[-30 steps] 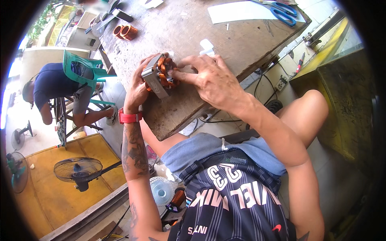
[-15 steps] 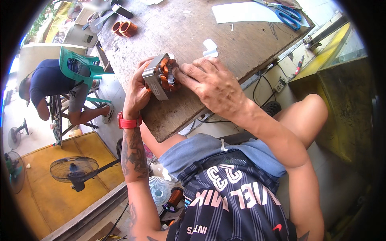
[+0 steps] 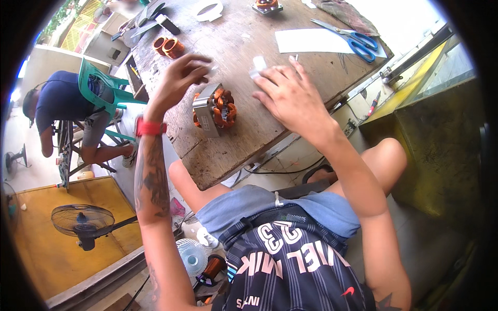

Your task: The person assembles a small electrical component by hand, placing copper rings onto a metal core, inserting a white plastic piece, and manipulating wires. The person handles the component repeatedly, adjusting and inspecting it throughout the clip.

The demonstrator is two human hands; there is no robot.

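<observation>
A motor stator, a square stack of grey metal with copper windings, rests on its side near the front left of the wooden table. Neither hand touches it. My left hand hovers just beyond it on the left, fingers apart and holding nothing I can see. To the right, my right hand reaches over the tabletop with fingers stretched out. Its fingertips are at small white slips; whether they touch is blurred.
Two copper coils lie at the far left, near dark scissors. A white ring and another stator are at the back. Blue-handled scissors lie on white paper. A person bends over by a green chair.
Both hands have let go of the stator, which now rests on the table. My left hand has moved up and away; my right hand has shifted right towards the white slips.
</observation>
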